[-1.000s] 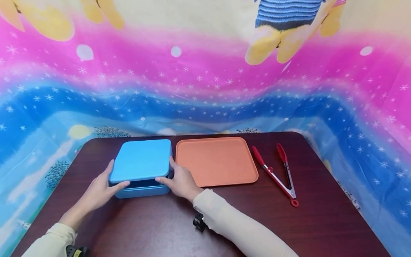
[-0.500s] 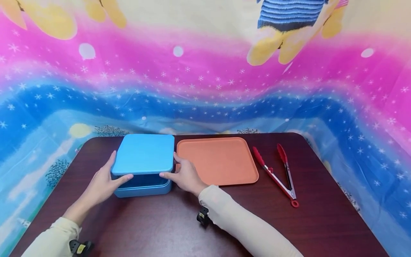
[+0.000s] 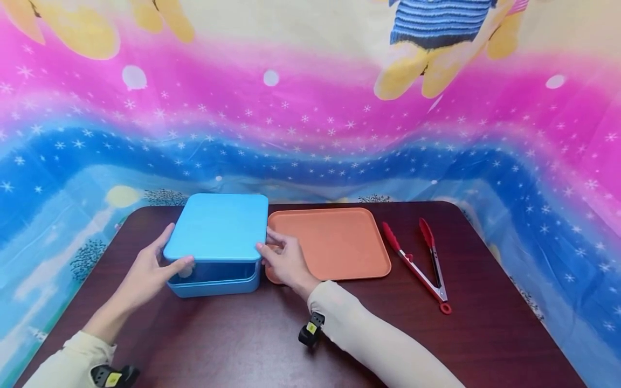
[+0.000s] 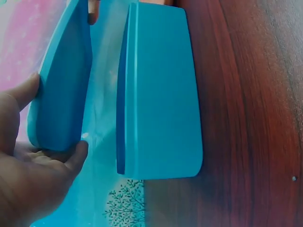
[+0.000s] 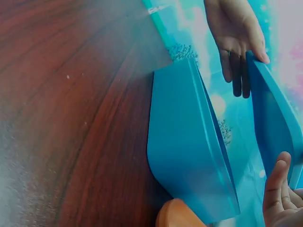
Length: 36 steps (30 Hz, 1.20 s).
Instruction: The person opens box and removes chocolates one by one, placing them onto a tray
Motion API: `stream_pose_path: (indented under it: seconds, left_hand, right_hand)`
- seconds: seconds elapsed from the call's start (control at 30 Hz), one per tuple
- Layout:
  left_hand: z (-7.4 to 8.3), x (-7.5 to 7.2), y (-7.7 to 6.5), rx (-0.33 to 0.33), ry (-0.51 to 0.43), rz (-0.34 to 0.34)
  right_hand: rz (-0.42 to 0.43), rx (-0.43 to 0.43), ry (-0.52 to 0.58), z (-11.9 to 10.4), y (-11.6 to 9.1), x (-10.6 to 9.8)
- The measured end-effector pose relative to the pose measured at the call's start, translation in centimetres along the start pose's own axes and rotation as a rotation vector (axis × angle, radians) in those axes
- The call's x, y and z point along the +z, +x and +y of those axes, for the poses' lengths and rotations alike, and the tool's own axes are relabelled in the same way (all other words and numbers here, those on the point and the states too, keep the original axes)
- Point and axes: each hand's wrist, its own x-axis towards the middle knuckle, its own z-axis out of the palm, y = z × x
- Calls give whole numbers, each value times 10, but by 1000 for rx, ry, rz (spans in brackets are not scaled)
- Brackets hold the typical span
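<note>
A light blue lid (image 3: 220, 226) is raised above the matching blue box (image 3: 213, 289), which stands on the table. My left hand (image 3: 150, 272) grips the lid's left front corner, thumb along the front edge. At the right edge, my right hand (image 3: 288, 264) pinches the lid near its front corner. Both wrist views show a wide gap between the lid (image 4: 64, 90) and the box (image 5: 184, 132). In the head view the lid covers most of the box's opening; only a dark strip of the inside shows at the front.
An orange tray (image 3: 335, 242) lies flat just right of the box. Farther right are red-tipped metal tongs (image 3: 417, 264), spread apart. The dark wooden table (image 3: 233, 345) ends at a printed cloth (image 3: 310, 124) behind.
The lid has risen off the box and shifted slightly away from me, carried by both hands. My right thumb has moved from the lid's front edge toward its right corner.
</note>
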Motion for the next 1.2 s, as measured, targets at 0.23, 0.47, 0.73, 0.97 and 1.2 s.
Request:
stream_pose_path:
  seconds: [0.23,0.47,0.73,0.97,1.2]
  left_hand:
    - [2,-1,0,7,-15,41]
    - [-2,-6,0,-13,12,82]
    - [-9,-16,-7,0,7,-16]
    - [-11,-19,-14,-13,83,-92]
    - [-13,-22,-19,-41,96,-161]
  right_hand:
    - [-40,74,164,0,-9,-3]
    - [-77,113,177,-5,-15,-9]
    - [-127,81,63,-9,-19,-13]
    - [-136,62,-115,-3,-25,-16]
    - [-139,88,-135,1,-34,-15]
